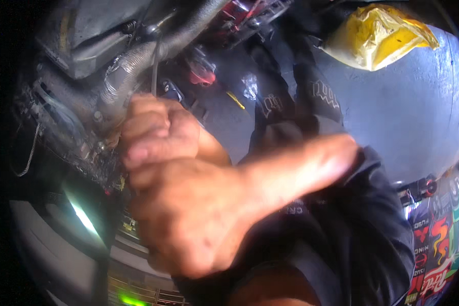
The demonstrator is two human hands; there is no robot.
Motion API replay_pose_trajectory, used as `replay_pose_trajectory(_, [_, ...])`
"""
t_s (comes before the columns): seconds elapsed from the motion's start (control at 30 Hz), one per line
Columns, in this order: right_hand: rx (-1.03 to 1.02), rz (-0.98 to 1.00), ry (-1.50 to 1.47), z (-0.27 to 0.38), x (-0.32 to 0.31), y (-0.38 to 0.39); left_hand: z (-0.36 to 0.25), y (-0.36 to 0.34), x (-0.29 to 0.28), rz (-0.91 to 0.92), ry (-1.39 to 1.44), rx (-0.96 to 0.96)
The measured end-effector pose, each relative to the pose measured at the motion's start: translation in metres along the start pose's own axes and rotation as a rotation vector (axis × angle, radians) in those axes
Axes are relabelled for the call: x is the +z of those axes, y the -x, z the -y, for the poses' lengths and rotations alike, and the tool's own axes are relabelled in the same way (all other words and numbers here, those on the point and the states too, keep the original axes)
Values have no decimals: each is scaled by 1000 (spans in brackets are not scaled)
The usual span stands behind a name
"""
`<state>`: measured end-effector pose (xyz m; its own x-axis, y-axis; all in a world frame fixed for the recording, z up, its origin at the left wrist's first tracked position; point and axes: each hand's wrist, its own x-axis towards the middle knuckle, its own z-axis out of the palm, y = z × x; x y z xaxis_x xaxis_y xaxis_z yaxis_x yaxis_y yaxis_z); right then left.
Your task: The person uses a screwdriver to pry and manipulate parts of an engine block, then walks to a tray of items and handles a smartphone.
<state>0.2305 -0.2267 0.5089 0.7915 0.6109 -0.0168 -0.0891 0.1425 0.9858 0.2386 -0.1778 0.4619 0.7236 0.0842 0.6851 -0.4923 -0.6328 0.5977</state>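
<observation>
Both fists are stacked close together in front of the underside of greasy machinery. My right hand [188,219], closest to the camera and blurred, shows its back, with its fingers curled. Its forearm comes in from the right out of a black sleeve [377,188]. Just beyond and above it is my left hand [160,127], closed in a fist, its forearm covered by the right one. A thin metal rod [155,69] runs down to the top of the left fist. Whatever the fists close around is hidden by the fingers.
Dark, dirty machinery [61,107] with a ribbed pipe [122,71] fills the left side. On the grey floor [392,112] lie a yellow-and-white plastic bag [377,38], a red object [201,74] and a thin yellow item [235,100]. A colourful painted panel [438,239] stands at lower right.
</observation>
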Motion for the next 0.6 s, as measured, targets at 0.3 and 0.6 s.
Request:
replay_pose_trajectory(0.3, [148,1,128,1,-7,7,-17,7,-15,-3,-5,-1])
replay_pose_trajectory(0.6, [116,517,1716,29,0,-3,-6,10,-15,-15,18,-4])
